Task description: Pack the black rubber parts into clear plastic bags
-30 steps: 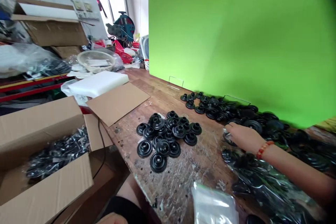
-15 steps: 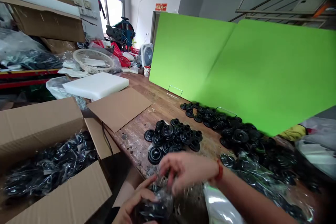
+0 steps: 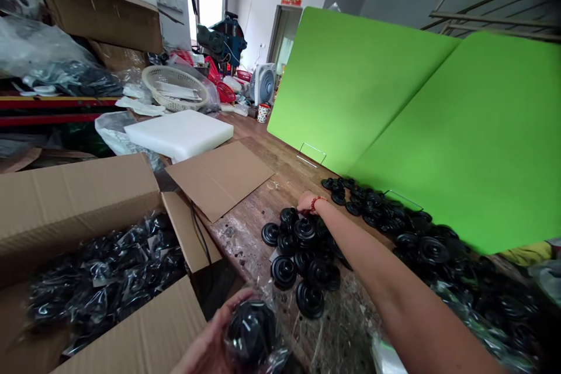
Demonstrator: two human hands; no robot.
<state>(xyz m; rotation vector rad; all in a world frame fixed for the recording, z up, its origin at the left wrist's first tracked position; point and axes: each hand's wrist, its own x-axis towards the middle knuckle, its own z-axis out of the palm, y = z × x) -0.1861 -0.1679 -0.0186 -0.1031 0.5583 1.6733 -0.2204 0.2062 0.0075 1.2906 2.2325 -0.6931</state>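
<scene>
The left hand [image 3: 214,330] held a clear plastic bag with black contents [image 3: 252,330]; the right hand [image 3: 305,201], a red beaded bracelet [image 3: 315,204] at its wrist, was at the far edge of a heap of black, stepped, round discs [image 3: 305,232].

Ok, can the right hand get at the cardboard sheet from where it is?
Probably yes: the right hand is at the far edge of the near black parts, and nothing seems to stand between it and the cardboard sheet. Whether it holds anything is hidden.
</scene>
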